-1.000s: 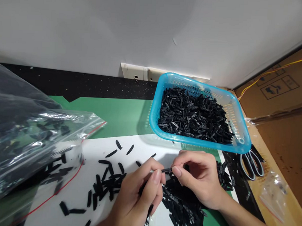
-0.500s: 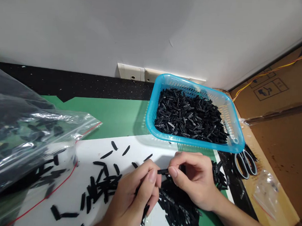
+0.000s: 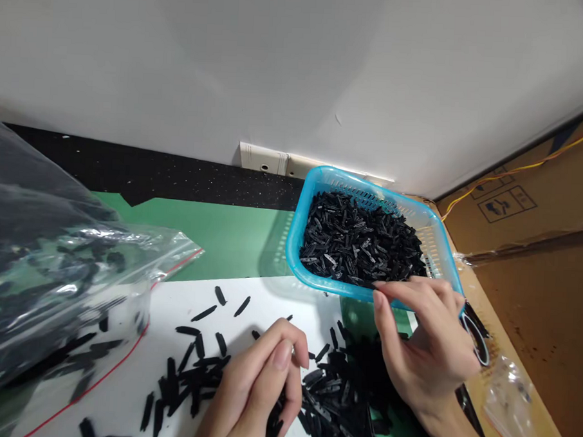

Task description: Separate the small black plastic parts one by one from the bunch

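Observation:
My left hand (image 3: 259, 388) is curled closed above a white sheet (image 3: 249, 307), with small black strip-shaped pieces (image 3: 274, 430) showing in its palm. At the front rim of a blue plastic basket (image 3: 312, 279), my right hand (image 3: 426, 340) has thumb and forefinger tips pinched close together. Whether a piece sits between those tips is hard to see. Many similar black pieces (image 3: 358, 237) fill the basket. Below the right hand lies a dark pile of pieces (image 3: 336, 401); loose strips (image 3: 183, 375) are scattered left of my left hand.
A clear zip bag (image 3: 100, 274) with a red seal line, holding black pieces, takes up the left side. Scissors (image 3: 477, 339) are partly hidden behind my right hand. A small clear bag (image 3: 508, 402) lies on cardboard at right. A carton (image 3: 536, 255) and wall sockets (image 3: 265, 159) stand behind.
My right hand has moved away from the left, up and right to the basket's front rim. The black piece seen between both hands no longer shows there. My left hand stays closed.

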Action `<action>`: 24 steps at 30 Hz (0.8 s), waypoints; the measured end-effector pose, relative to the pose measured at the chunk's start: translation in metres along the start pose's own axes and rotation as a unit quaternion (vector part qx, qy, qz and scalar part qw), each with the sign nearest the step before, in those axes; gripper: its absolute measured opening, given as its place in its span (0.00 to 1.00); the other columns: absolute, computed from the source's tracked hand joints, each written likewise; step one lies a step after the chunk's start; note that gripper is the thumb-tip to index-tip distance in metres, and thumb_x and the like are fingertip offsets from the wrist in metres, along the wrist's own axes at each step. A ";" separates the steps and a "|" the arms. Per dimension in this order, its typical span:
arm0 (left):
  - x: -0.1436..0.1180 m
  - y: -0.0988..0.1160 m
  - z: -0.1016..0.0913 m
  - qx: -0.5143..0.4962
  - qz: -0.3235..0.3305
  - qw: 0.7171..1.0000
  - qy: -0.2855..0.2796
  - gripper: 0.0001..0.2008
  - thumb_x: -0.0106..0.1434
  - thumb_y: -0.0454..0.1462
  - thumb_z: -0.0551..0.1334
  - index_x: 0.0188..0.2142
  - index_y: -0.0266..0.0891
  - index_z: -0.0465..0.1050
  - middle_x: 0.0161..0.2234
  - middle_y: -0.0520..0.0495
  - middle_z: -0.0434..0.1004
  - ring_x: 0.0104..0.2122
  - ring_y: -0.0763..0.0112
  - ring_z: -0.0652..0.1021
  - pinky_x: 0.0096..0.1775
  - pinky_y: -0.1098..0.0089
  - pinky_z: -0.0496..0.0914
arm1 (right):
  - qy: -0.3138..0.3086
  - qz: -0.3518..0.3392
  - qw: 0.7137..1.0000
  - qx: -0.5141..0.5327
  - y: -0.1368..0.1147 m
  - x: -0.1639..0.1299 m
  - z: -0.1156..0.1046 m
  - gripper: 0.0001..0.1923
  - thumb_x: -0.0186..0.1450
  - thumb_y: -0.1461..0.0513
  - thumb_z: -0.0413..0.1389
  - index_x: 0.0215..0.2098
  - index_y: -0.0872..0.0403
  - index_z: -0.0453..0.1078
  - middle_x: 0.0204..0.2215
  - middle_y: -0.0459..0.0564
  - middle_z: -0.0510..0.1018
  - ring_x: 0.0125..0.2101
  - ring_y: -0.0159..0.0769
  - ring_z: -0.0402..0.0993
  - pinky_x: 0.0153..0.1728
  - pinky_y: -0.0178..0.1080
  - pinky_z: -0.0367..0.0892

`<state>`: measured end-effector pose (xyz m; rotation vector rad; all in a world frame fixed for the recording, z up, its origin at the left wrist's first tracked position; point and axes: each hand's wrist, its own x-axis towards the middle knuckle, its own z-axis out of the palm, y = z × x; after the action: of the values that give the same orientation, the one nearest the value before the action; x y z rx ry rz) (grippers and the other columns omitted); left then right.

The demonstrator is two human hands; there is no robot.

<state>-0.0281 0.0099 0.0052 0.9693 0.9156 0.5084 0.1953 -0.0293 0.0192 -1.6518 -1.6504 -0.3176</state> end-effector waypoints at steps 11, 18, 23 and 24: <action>0.001 -0.003 -0.002 0.003 0.012 1.000 -0.022 0.28 0.79 0.61 0.54 0.35 0.43 0.71 0.18 0.56 0.66 0.19 0.72 0.62 0.27 0.69 0.58 | 0.053 -0.012 0.998 -0.006 0.009 -0.002 0.000 0.19 0.69 0.73 0.66 0.51 0.45 0.81 0.36 0.47 0.87 0.35 0.46 0.79 0.42 0.50 0.67; -0.002 0.013 0.004 -0.075 -0.069 0.994 0.037 0.31 0.73 0.70 0.50 0.47 0.46 0.67 0.16 0.61 0.63 0.17 0.73 0.56 0.24 0.72 0.52 | -0.070 -0.099 0.987 0.108 -0.019 -0.009 0.000 0.18 0.70 0.74 0.63 0.54 0.54 0.80 0.39 0.53 0.89 0.37 0.43 0.80 0.40 0.46 0.75; -0.008 0.012 0.009 -0.078 -0.060 0.993 0.065 0.36 0.70 0.73 0.52 0.51 0.47 0.67 0.20 0.60 0.63 0.20 0.73 0.59 0.25 0.72 0.53 | -0.183 -0.118 0.931 0.294 -0.045 -0.013 0.010 0.08 0.76 0.68 0.60 0.50 0.61 0.82 0.39 0.57 0.89 0.35 0.41 0.82 0.34 0.44 0.77; -0.009 0.011 0.010 -0.076 -0.054 0.993 0.071 0.35 0.70 0.73 0.53 0.51 0.47 0.68 0.20 0.59 0.63 0.20 0.72 0.60 0.26 0.72 0.54 | -0.185 -0.114 0.926 0.308 -0.046 -0.013 0.011 0.07 0.77 0.67 0.60 0.49 0.61 0.82 0.38 0.57 0.89 0.34 0.41 0.82 0.33 0.43 0.77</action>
<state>-0.0245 0.0040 0.0208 0.7492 1.0360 0.5519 0.1471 -0.0379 0.0184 -1.0814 -1.9603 0.4027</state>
